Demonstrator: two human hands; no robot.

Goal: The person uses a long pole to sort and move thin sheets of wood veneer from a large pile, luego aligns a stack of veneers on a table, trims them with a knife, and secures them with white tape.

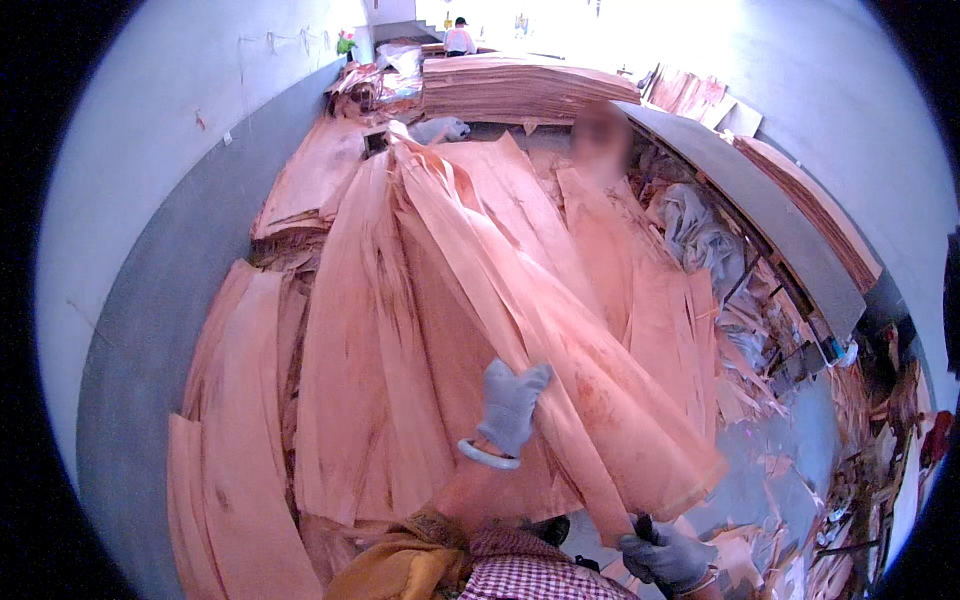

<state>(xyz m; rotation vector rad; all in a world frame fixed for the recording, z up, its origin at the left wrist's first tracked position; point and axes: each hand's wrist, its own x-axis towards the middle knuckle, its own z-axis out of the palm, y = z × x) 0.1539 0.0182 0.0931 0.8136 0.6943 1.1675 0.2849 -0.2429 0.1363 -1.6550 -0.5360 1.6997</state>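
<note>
Our left hand (510,405), in a grey glove, lies flat with its grip open on a long wood sheet (520,300) that slants up and away from us. Our right hand (665,555), also gloved, has its grip closed around a dark handle (640,525) just under the sheet's near end. Left of the left hand lie more thin sheets (240,400) in a heap. Beyond the hands a person (600,135) stands at the sheet's far end, with a tall stack (520,85) of sheets behind.

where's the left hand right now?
Head view, lower centre: the gloved left hand rests on the veneer sheet, up-left of the right hand.
</note>
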